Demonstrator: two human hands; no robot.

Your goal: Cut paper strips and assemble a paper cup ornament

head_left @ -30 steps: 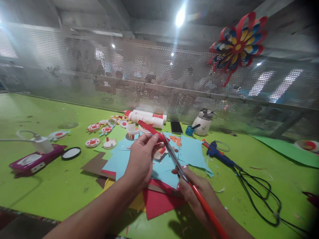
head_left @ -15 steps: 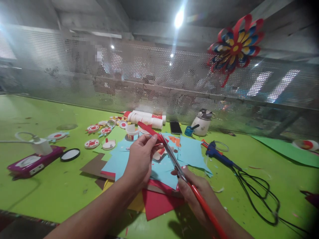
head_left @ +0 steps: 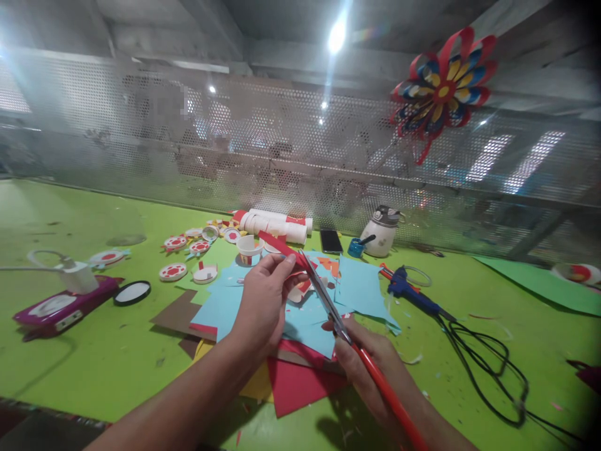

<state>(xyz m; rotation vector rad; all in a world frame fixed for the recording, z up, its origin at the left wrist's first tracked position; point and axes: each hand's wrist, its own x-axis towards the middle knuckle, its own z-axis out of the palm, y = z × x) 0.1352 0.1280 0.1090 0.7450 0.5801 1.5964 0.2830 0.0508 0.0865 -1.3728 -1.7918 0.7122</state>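
Note:
My left hand (head_left: 267,294) pinches a strip of red paper (head_left: 277,245) between thumb and fingers, its long end pointing up and to the left. In my right hand (head_left: 366,357) is a pair of scissors (head_left: 328,300) with red handles. The blades reach up to the strip's right end, close to my left fingertips. Whether they are cutting into the paper I cannot tell. Below both hands lie light blue paper sheets (head_left: 216,313), and red paper (head_left: 300,388) sticks out toward me. A small white paper cup (head_left: 249,248) stands just beyond my left hand.
Left are a purple power strip (head_left: 66,307), a black-rimmed disc (head_left: 132,292) and several red-and-white paper discs (head_left: 173,271). White paper cups in stacks (head_left: 277,227), a phone (head_left: 331,241) and a bottle (head_left: 381,232) stand behind. A blue glue gun (head_left: 413,294) with a looping black cord lies right.
Almost nothing differs. The red strip's far end has shifted very slightly; both hands and the scissors hold nearly the same position.

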